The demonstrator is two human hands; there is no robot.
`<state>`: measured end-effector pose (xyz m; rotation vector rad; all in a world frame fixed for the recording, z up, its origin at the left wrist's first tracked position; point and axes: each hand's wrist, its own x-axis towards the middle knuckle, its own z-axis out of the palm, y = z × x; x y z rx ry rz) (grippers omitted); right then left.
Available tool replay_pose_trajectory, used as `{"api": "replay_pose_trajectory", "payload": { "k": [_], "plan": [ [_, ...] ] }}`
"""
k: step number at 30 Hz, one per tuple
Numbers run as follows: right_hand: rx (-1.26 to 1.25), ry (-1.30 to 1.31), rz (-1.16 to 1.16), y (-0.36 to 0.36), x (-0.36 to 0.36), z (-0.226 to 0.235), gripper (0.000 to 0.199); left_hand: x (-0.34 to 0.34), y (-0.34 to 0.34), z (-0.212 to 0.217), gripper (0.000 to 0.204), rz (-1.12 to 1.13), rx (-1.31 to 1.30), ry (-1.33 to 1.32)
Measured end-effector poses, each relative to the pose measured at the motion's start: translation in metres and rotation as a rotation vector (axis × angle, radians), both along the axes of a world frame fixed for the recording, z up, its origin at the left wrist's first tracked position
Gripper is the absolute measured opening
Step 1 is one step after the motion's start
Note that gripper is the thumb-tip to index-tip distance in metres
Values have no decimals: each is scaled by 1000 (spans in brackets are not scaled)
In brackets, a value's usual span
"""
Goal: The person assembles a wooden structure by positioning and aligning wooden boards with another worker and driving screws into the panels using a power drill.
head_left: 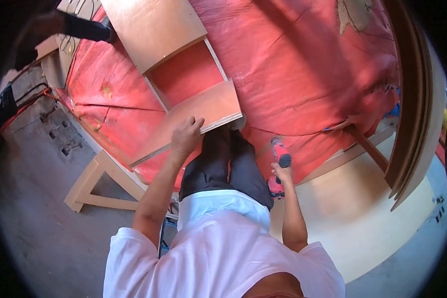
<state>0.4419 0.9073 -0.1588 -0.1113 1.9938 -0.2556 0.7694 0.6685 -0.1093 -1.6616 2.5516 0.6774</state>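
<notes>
While beside leg (249, 174), drill (280, 149) in grip (283, 172).

Right of the wooden frame (156, 35), there is room above the red sheet (308, 84); farther right, brown boards (416, 94) block passage.

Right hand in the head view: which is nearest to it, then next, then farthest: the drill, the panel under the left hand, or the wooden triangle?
From the right hand:
1. Drill: nearest, held in that hand.
2. Panel: to the left, under the left hand.
3. Wooden triangle: farthest, away on the floor at the left.
</notes>
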Motion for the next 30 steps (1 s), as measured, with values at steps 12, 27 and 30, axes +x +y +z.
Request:
{"api": "replay_pose_trajectory", "payload": {
  "k": [12, 27, 30],
  "plan": [
    [-180, 145, 572, -68, 38, -24, 17, 14, 0, -8, 12, 67, 43, 121],
    [-17, -40, 407, -111, 61, 17, 45, 21, 15, -15, 4, 87, 32, 155],
    [-28, -42, 465, -102, 52, 13, 47, 24, 17, -17, 4, 109, 38, 170]
  ]
}}
